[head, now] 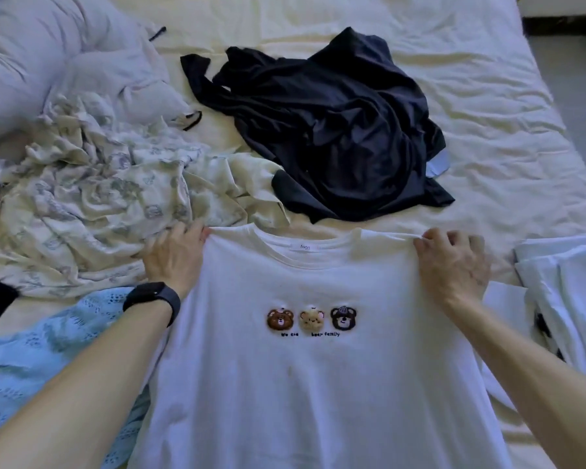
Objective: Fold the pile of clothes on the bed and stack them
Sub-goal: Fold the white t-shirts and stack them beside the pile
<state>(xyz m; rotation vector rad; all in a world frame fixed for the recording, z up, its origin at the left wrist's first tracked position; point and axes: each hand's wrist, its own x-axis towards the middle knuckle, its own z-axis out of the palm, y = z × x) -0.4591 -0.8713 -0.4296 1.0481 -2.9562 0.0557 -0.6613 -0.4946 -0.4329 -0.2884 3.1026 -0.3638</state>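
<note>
Far left, plenty of work waiting: a pale blue top (31,360) with an open, lacy knit lies crumpled at the near edge. Above it a cream printed garment (92,198), thin and badly creased, is heaped in soft ridges. Neither is folded yet.

Now the left hand (173,255), a black watch (151,299) on its wrist, pinches one shoulder of the white T-shirt (318,384), with its fingers reaching past onto the cream heap. The shirt is spread face up on the bed in front of the person, collar away from them, and looks like smooth cotton jersey with a ribbed neck. Three fuzzy bear faces (312,319) are stitched across the chest. It is laid out but not folded, so I'd call this the start of its fold.

Beyond it, mid-bed, a dark garment (329,130) lies in a slick, slightly shiny tangle, untouched.

The right hand (454,262) has its fingers curled and nips the other shoulder seam, drawing the top edge taut.

Far right, white clothes (562,292) lie flat with squared edges on the wrinkled cream sheet (487,113). That looks like the finished stack, so perhaps a third of the task is done.
</note>
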